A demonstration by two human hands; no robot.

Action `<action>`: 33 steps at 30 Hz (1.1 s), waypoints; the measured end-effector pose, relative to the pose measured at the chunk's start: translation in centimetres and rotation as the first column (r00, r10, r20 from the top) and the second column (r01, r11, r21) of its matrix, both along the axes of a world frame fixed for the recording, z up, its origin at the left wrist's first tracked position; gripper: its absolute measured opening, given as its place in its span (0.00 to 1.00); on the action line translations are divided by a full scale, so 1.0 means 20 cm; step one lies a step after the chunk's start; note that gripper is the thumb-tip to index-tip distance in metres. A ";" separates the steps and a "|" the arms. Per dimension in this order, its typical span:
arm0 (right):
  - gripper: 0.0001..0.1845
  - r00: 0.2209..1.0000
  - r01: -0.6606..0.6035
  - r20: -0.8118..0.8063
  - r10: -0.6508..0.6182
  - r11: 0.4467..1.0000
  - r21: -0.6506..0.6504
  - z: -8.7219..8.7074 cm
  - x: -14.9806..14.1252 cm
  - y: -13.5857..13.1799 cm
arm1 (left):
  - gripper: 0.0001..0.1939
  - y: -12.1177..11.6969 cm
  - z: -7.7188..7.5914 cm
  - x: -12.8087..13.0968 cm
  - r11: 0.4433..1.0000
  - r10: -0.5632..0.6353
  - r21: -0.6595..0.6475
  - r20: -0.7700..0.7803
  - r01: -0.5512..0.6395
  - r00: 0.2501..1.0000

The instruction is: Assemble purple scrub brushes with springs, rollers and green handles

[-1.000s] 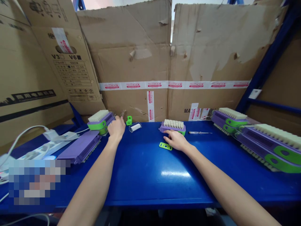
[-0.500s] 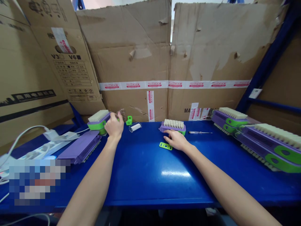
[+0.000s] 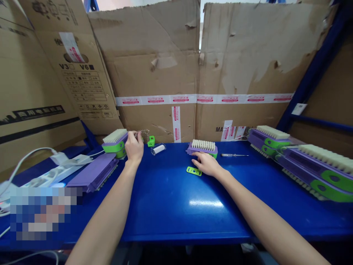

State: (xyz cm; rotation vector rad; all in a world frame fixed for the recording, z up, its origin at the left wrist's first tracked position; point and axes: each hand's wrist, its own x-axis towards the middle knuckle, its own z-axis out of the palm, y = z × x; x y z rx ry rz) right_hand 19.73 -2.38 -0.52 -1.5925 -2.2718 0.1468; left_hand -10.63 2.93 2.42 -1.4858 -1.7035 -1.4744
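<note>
My left hand [image 3: 134,149] is closed at the back left, its fingertips pinching a thin, wiry metal coil [image 3: 143,135] that sticks out to the right. Directly left of it stands a purple and green brush [image 3: 115,141] with pale bristles, partly behind the hand. At the back middle, my right hand [image 3: 207,164] touches the near side of another purple brush [image 3: 203,146], whose bristles point up. Its index finger and thumb are stretched out and apart; the other fingers are partly hidden. A flat green plate with holes [image 3: 194,170] lies just below the right thumb.
Between the hands lie a green bracket [image 3: 151,141] and a clear tube with a white core [image 3: 158,148]. A screwdriver [image 3: 234,155] lies right of the middle brush. Purple-green brushes [image 3: 317,169] line the right side. A purple housing [image 3: 93,172] and power strip [image 3: 55,172] lie left.
My left hand has shifted slightly, and the wiry coil in it now sits lower and reaches further right. My right hand and the middle brush have stayed in place.
</note>
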 end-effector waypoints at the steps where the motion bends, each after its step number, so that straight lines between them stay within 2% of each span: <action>1: 0.20 1.000 0.000 0.002 0.000 1.000 0.001 0.00 0.00 0.00 | 0.13 0.01 0.00 0.00 1.000 -0.013 -0.016 -0.001 0.012 1.000; 8: 0.20 1.000 -0.002 0.000 0.002 1.000 -0.001 0.00 0.00 0.00 | 0.05 0.02 -0.02 -0.03 0.963 0.019 -0.270 -0.010 -0.021 1.000; 11: 0.20 1.000 0.001 -0.005 -0.001 1.000 -0.001 0.00 0.00 0.00 | 0.03 0.02 -0.03 -0.03 0.951 0.018 -0.308 -0.033 -0.027 0.999; 15: 0.20 1.000 0.003 -0.003 -0.003 1.000 -0.005 0.00 0.00 0.00 | 0.04 0.02 -0.02 -0.02 0.965 -0.007 -0.264 -0.047 -0.006 0.999; 23: 0.20 1.000 -0.001 -0.002 0.001 1.000 -0.006 0.00 0.00 0.00 | 0.09 0.01 0.00 -0.02 0.999 -0.015 -0.036 0.005 0.015 1.000; 29: 0.20 1.000 -0.003 -0.009 0.003 1.000 0.000 0.00 0.00 0.00 | 0.10 0.02 0.01 -0.04 0.999 -0.015 0.038 0.070 0.013 0.997; 33: 0.19 1.000 0.002 -0.007 -0.002 1.000 -0.005 0.00 0.00 0.00 | 0.10 0.00 0.02 -0.03 0.999 0.018 0.026 0.075 -0.020 0.997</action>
